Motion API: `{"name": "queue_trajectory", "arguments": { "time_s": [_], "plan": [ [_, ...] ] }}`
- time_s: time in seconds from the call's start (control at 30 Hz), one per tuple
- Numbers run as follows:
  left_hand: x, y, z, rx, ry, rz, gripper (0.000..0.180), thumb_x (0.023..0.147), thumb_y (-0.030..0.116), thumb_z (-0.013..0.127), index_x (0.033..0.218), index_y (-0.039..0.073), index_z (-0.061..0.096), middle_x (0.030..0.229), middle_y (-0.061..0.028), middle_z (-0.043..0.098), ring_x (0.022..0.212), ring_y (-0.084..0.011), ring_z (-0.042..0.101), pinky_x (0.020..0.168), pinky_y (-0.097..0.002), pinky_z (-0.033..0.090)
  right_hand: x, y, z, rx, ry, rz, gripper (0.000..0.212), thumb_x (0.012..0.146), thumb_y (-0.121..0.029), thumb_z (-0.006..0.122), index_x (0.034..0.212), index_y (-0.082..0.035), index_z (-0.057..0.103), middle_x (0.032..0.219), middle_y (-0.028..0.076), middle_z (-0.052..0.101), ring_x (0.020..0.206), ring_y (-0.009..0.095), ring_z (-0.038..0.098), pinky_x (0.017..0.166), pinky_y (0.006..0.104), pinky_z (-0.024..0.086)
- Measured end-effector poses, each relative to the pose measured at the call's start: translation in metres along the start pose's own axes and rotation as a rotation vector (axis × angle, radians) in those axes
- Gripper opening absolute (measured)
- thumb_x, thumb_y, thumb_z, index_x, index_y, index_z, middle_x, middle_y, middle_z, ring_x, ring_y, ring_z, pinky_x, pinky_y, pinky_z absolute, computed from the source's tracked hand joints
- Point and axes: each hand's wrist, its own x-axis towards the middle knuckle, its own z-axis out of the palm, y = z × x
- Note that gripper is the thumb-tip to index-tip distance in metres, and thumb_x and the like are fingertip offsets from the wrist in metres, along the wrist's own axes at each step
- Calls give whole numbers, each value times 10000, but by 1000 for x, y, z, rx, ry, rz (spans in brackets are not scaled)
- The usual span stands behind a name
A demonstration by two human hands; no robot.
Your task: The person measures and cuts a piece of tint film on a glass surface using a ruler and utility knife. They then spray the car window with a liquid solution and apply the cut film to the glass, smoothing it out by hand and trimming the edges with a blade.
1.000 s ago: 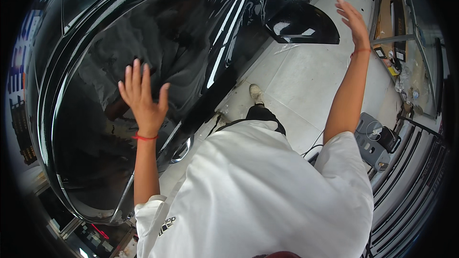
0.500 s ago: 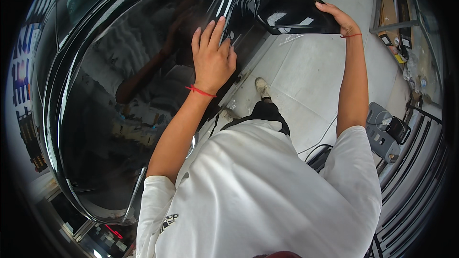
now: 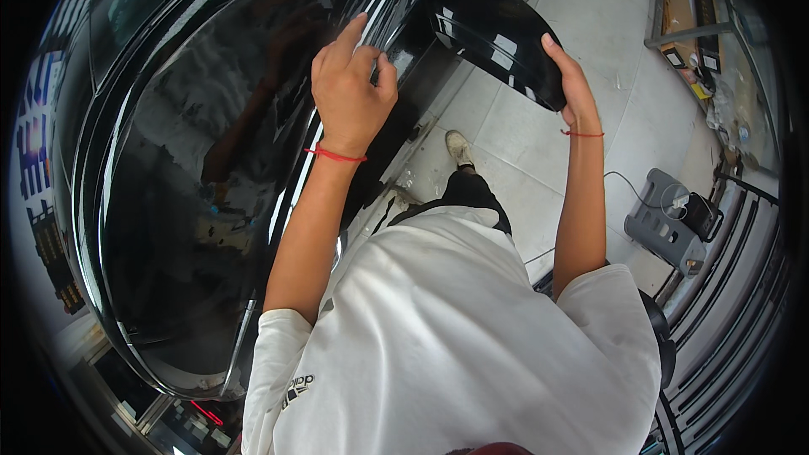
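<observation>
My right hand [image 3: 575,88] grips the outer end of a glossy black side mirror [image 3: 506,42], thumb on top and fingers wrapped behind its edge, partly hidden. The mirror sticks out from a black car, angled with its outer end toward me. My left hand [image 3: 352,88] is over the car door [image 3: 324,152], near the bright trim below the side window [image 3: 211,227]. Its index finger reaches forward, while the thumb and other fingers bend loosely with a gap between them. Nothing shows in this hand. Whether its fingertip touches the trim is hard to tell.
A grey power unit [image 3: 661,223] with a white cable stands on the pale tiled floor [image 3: 514,139] to my right. Beyond it are a black slatted rack [image 3: 725,295] and a glass case [image 3: 742,101] beside cardboard. My shoe [image 3: 458,148] is on the floor below the mirror.
The mirror's outer end has swung toward me, my right hand moving with it. My left hand has shifted slightly left, its fingers going from spread on the door to partly bent.
</observation>
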Motion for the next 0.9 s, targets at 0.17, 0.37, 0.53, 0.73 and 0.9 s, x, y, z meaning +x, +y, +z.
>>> {"name": "queue_trajectory", "arguments": {
  "time_s": [0.17, 0.37, 0.53, 0.73, 0.9],
  "plan": [
    [6, 4, -7, 11, -29, -28, 54, 818, 59, 748, 853, 19, 737, 1324, -107, 730, 995, -283, 725, 931, -401, 534, -33, 23, 35, 194, 85, -35, 672, 1007, -498, 723, 1365, 66, 645, 1242, 90, 716, 1099, 153, 664, 985, 273, 504],
    [4, 7, -7, -3, -50, -35, 54, 817, 57, 747, 857, 22, 741, 1306, -115, 735, 967, -285, 724, 924, -404, 536, -62, 46, 67, 277, 47, -73, 638, 1076, -513, 610, 1459, -3, 597, 1385, 60, 671, 1205, 143, 649, 1030, 294, 514],
    [5, 7, -9, 5, -81, -91, 44, 837, 54, 742, 870, 25, 742, 1342, -108, 727, 1032, -273, 746, 936, -392, 546, -84, 58, 81, 302, -2, -6, 711, 1078, -533, 597, 1526, 5, 473, 1421, 123, 590, 1242, 177, 602, 1017, 322, 512],
    [6, 12, -8, 3, -84, -133, 63, 805, 39, 759, 854, 14, 729, 1320, -128, 722, 974, -290, 708, 919, -411, 526, -50, 8, 74, -275, 314, -598, 548, 1066, -347, 674, 1478, -9, 546, 1353, 138, 650, 1192, 178, 631, 1005, 316, 517],
    [5, 11, -12, 8, -128, -168, 81, 817, 20, 757, 892, 11, 727, 1332, -128, 720, 1014, -285, 715, 938, -403, 529, -2, -78, 107, -483, 81, -579, 335, 988, -349, 761, 991, -17, 810, 787, 64, 760, 724, 129, 690, 698, 291, 548]
  ]
}}
